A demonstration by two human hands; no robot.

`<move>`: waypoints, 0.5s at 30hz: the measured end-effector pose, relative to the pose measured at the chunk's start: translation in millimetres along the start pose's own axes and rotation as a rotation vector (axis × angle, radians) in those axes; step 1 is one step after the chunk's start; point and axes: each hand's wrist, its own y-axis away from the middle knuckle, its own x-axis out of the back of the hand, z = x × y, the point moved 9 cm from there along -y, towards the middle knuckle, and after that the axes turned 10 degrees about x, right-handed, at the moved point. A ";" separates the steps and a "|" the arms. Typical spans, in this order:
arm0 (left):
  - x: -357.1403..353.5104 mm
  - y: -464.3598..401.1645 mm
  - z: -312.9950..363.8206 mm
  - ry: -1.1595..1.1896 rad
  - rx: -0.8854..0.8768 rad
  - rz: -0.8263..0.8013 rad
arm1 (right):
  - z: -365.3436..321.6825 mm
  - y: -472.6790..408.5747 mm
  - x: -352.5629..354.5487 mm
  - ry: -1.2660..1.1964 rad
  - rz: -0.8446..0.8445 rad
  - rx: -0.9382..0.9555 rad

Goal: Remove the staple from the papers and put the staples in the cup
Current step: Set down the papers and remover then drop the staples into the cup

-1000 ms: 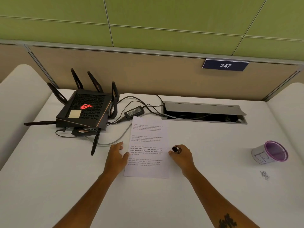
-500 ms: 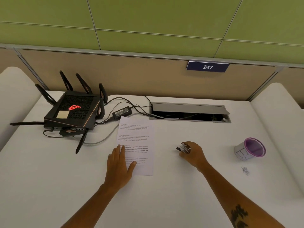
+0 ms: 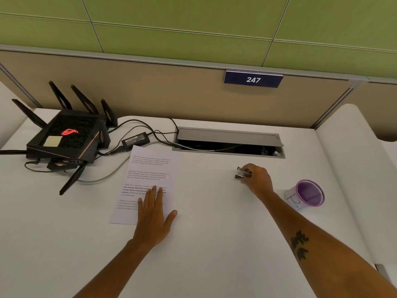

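Note:
The printed papers [image 3: 150, 168] lie on the white desk, left of centre. My left hand [image 3: 153, 214] rests flat on their lower right part, fingers together. My right hand [image 3: 256, 180] is well to the right of the papers, closed around a small dark metal staple remover [image 3: 242, 173] whose jaws stick out to the left. The paper cup [image 3: 305, 195] with a purple inside lies tilted on the desk to the right of that hand. No staple can be made out on the papers or in the tool.
A black router [image 3: 66, 139] with antennas sits at the back left, with cables and a power brick [image 3: 135, 139] reaching the papers' top edge. An open cable hatch [image 3: 229, 143] lies behind my right hand. A partition wall bounds the desk.
My right hand with the staple remover has moved right, away from the papers toward the cup. My left hand has slid onto the lower part of the papers.

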 end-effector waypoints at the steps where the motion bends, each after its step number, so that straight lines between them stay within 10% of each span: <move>1: -3.0 1.2 3.6 -0.010 0.005 0.000 | 1.9 -6.6 1.7 0.007 -0.004 0.020; 15: -22.8 5.9 42.7 0.000 0.027 0.008 | 15.8 -40.7 -3.4 0.022 -0.039 0.212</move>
